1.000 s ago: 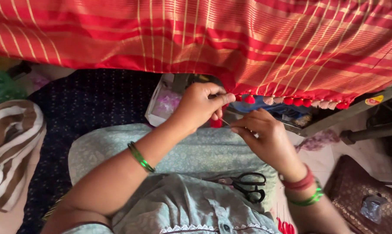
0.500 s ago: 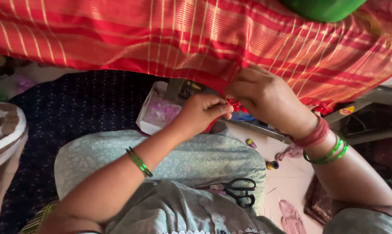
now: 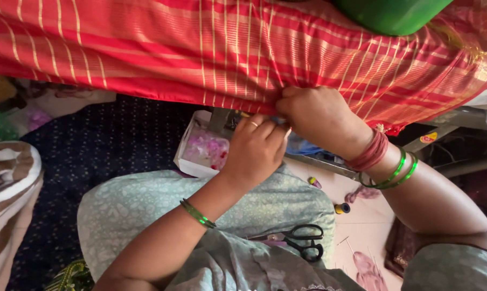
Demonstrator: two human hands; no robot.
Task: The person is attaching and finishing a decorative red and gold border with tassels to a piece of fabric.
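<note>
Both of my hands pinch the lower edge of the red striped cloth (image 3: pixel 211 48) that hangs in front of me: my right hand (image 3: pixel 316 116) has its grip closed on the hem, and my left hand (image 3: pixel 254 148) pinches together just beside it, touching it. Black scissors (image 3: pixel 306 241) lie on my lap, and a small white box (image 3: pixel 200 151) sits under my hands.

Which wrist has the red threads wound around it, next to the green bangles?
The right wrist: red thread coils sit beside its green bangles. The left wrist wears only thin green bangles.
</note>
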